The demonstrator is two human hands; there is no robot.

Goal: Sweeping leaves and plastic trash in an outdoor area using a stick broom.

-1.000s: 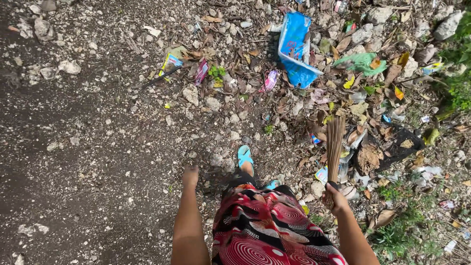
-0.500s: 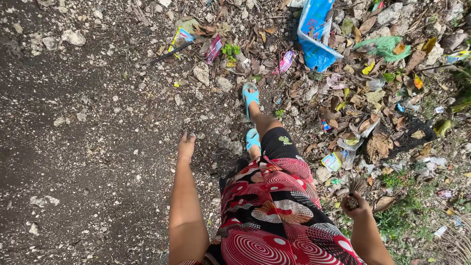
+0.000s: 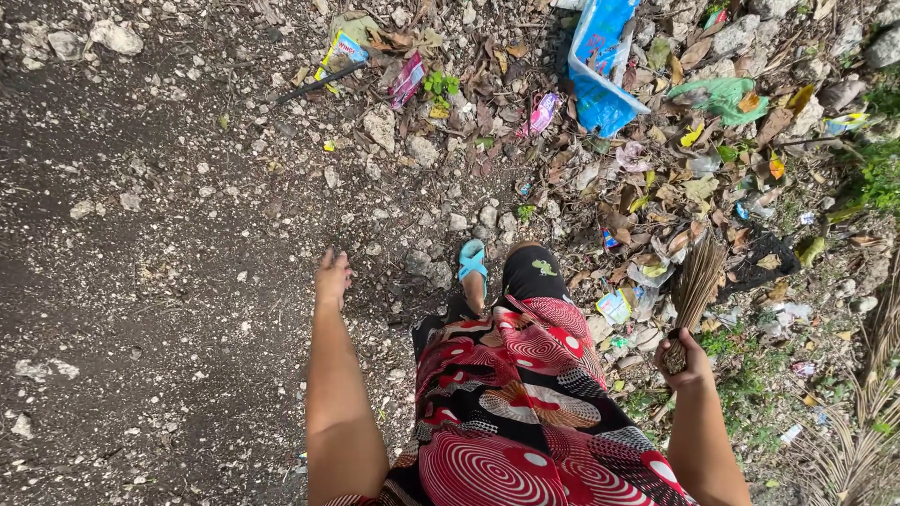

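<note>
Right hand [image 3: 687, 359] gripped a stick broom [image 3: 692, 286], bristles over leaf litter [image 3: 656, 201] right of the blue sandal [image 3: 472, 261], left hand [image 3: 332, 278] hung open and empty left of the sandal

Brown stick broom [image 3: 691, 292], bristles fanned over littered leaves

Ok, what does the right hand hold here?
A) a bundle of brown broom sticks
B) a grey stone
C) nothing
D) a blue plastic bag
A: the right hand grips a bundle of thin brown broom sticks, bristles fanned over the leaf litter.
</note>
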